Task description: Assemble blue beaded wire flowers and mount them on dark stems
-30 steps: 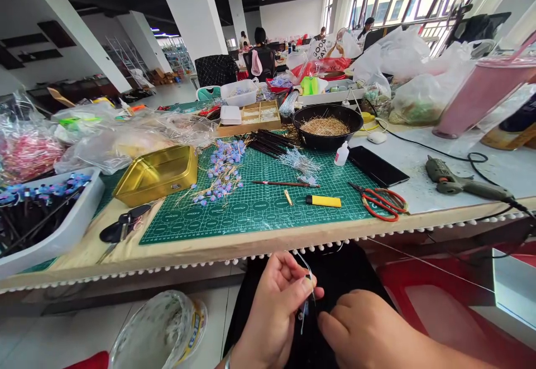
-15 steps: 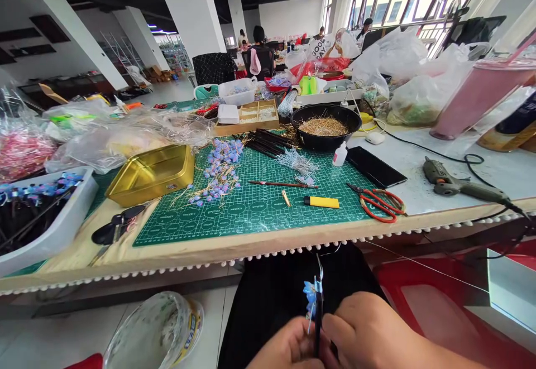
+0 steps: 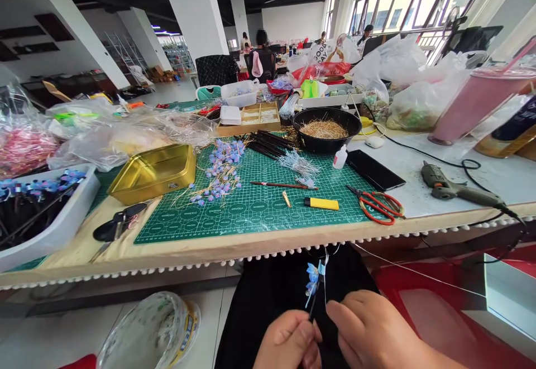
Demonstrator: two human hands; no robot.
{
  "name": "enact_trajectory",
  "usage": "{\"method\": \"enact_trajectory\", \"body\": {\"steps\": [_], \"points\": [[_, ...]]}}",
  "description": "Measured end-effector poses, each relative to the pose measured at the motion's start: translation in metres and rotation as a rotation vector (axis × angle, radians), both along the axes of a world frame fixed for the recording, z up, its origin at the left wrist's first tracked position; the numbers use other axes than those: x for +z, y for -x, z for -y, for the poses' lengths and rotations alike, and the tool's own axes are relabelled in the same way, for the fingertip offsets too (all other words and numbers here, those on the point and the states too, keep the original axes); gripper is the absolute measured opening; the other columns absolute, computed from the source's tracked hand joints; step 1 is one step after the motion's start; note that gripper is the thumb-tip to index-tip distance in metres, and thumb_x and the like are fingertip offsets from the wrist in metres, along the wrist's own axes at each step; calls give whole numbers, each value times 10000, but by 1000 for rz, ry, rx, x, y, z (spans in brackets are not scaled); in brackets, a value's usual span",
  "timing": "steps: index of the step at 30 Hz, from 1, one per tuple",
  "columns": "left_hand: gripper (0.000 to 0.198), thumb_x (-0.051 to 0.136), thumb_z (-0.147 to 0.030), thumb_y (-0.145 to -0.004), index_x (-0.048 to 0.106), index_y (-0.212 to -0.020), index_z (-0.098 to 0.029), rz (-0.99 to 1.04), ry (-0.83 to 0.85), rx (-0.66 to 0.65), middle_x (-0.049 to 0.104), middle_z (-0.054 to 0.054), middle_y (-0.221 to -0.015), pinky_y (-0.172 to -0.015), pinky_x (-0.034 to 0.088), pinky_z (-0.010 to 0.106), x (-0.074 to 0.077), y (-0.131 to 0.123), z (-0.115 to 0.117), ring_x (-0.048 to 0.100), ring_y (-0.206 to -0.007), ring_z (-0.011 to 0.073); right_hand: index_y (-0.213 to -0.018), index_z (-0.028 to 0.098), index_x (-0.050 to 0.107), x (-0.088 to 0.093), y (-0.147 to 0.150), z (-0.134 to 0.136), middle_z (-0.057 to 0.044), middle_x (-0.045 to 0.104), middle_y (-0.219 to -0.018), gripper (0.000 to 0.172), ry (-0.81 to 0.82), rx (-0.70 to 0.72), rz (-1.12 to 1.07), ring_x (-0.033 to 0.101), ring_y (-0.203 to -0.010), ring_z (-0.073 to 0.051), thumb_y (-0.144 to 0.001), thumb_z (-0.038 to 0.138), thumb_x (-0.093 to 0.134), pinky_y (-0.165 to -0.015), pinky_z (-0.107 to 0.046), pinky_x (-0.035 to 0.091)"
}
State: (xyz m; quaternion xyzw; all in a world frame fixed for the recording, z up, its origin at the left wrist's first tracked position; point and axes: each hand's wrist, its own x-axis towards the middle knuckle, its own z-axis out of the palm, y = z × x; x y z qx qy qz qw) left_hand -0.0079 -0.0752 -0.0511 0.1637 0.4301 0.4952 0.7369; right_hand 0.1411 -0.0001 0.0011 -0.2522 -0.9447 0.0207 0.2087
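Over my lap, my left hand (image 3: pixel 290 338) is closed around a thin dark stick (image 3: pixel 314 306) held upright with a slight tilt. Blue flowers (image 3: pixel 311 279) sit along the stick's upper left side, and pale thread is at its top. My right hand (image 3: pixel 368 324) is closed just to the right, its thumb and forefinger pinching a white thread (image 3: pixel 325 288) that runs up to the top of the stick. On the green cutting mat (image 3: pixel 234 221) lie blue-violet flowers on gold stems (image 3: pixel 221 171), a brush (image 3: pixel 282 185), a yellow lighter (image 3: pixel 322 204) and red-handled scissors (image 3: pixel 381 207).
A gold tin (image 3: pixel 153 173) and a white bin of dark sticks with blue flowers (image 3: pixel 79 207) stand left. Behind are a black bowl (image 3: pixel 326 144) and a small bottle (image 3: pixel 340 157). A phone (image 3: pixel 374 169) and glue gun (image 3: pixel 456 185) lie right; a bucket (image 3: pixel 180 335) stands below.
My right hand has moved away from the stick and now draws the thread out beside it. The flowered stick has tilted right, and my left thumb shows on it.
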Motion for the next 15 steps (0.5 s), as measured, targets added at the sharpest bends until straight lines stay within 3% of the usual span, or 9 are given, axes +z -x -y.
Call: {"method": "enact_trajectory", "body": {"steps": [2, 5, 6, 9, 12, 15], "points": [[553, 788, -636, -582, 562, -681, -141, 10, 6, 12, 390, -72, -442, -414, 176, 202, 11, 1, -7, 346, -389, 52, -717, 188, 543, 4, 4, 0, -21, 562, -538, 304, -15, -17, -38, 473, -466, -176, -739, -31, 335, -484, -300, 304], [549, 775, -644, -592, 546, -660, -149, 9, -9, 97, 348, -86, -446, -377, 127, 174, 40, 13, -25, 263, -373, 31, -691, 216, 510, -1, 14, 6, -6, 558, -511, 302, -30, 57, -59, 478, -446, -168, -779, -20, 343, -473, -289, 313], [547, 733, -660, -638, 523, -655, -156, -3, -41, 186, 299, -106, -475, -383, 117, 156, 52, 21, -31, 187, -390, 12, -659, 229, 484, -5, 17, 9, 13, 540, -484, 307, -34, 107, -62, 468, -424, -155, -791, -11, 344, -460, -278, 312], [414, 713, -528, -760, 561, -719, -145, -58, -181, 381, 309, -95, -557, -426, 168, 125, 88, 46, -45, 181, -448, 12, -642, 232, 488, -11, 16, 8, 32, 512, -445, 341, -34, 156, -82, 464, -385, -132, -817, 8, 299, -429, -254, 324], [293, 619, -456, -870, 621, -818, -168, -277, -294, 253, 384, -65, -572, -425, 198, 158, 108, 64, -44, 279, -459, 40, -839, 169, 608, 0, -1, -25, -33, 656, -617, 329, -39, -99, -62, 619, -536, -150, -845, 61, 297, -516, -248, 434], [291, 519, -436, -933, 646, -894, -177, -560, -295, 131, 451, -35, -608, -461, 246, 186, 111, 68, -39, 354, -503, 69, -959, 139, 639, 25, -18, -89, -101, 726, -803, 296, -81, -436, 44, 687, -663, -227, -897, 163, 350, -559, -312, 478]]}}
